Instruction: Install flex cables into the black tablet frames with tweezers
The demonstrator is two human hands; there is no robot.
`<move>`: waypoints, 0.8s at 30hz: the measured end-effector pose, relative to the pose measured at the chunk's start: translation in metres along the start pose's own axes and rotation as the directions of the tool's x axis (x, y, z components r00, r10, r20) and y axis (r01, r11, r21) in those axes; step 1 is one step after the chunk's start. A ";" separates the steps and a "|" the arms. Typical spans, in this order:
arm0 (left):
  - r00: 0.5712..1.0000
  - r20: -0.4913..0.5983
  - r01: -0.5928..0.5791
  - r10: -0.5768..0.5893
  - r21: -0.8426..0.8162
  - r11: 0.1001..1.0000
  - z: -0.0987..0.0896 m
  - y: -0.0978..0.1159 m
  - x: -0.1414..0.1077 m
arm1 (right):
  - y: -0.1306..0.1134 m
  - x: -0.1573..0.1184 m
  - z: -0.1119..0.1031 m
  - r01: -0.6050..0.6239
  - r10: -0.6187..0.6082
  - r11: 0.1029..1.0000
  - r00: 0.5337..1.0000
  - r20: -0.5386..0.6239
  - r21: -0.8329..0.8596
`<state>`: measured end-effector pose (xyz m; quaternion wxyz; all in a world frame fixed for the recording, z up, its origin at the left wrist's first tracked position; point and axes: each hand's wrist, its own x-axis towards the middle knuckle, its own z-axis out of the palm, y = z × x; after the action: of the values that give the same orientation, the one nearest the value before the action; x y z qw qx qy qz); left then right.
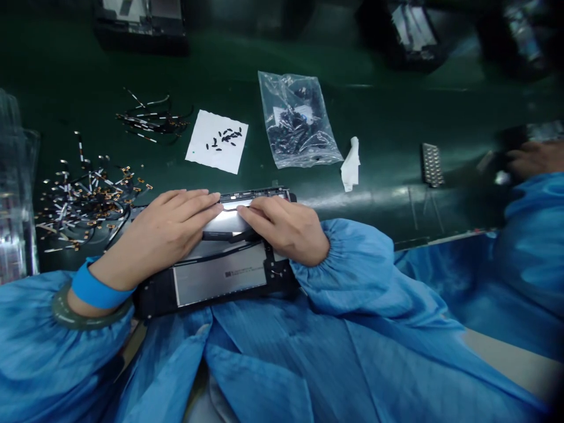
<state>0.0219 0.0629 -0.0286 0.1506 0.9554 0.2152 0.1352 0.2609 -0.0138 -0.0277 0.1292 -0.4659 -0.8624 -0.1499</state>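
Note:
At the table's near edge lies a black-framed electronic device [233,238] with a shiny silver panel, apparently an opened tablet. Nearer my body a second black frame [156,292] shows a silver panel [220,275] with a printed label. My left hand [174,220], with a blue band at the wrist, lies across the device's left part, fingers stretched out, tips at its far strip. From the right, my right hand [288,226] has bent fingers over the far edge and its thumb on the panel, gripping there. Any small part under the fingertips is hidden.
Flex cables [92,202] lie in a pile at left, with more dark cables [152,120] behind. White paper [207,132] carries several small black pieces. Beyond are a clear bag [297,126], a white scrap [351,167] and a metal piece [432,165]. A co-worker's hand [535,158] is at right.

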 end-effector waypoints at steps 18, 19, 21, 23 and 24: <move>0.987 -0.065 0.151 -0.150 0.007 0.989 0.005 -0.009 0.008 | 0.009 -0.050 -0.020 -0.544 0.576 0.804 0.813 -0.089 0.241; 0.979 -0.053 0.200 -0.198 0.042 0.979 0.006 -0.008 0.013 | 0.008 -0.055 -0.020 -0.633 0.658 0.724 0.753 0.004 0.275; 0.960 0.007 0.277 -0.280 0.116 0.954 0.003 -0.004 0.022 | 0.006 -0.062 -0.019 -0.762 0.729 0.551 0.638 0.247 0.341; 0.926 0.064 0.359 -0.372 0.156 0.920 -0.008 0.002 0.029 | 0.005 -0.064 -0.020 -0.842 0.710 0.348 0.524 0.471 0.411; 0.903 0.053 0.413 -0.427 0.165 0.895 -0.017 0.005 0.031 | 0.005 -0.064 -0.021 -0.864 0.684 0.240 0.475 0.554 0.444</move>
<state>0.0452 0.0766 -0.0052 0.1133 0.8999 0.4191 0.0406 0.3008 -0.0677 -0.0312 0.2383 -0.7627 -0.5094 0.3194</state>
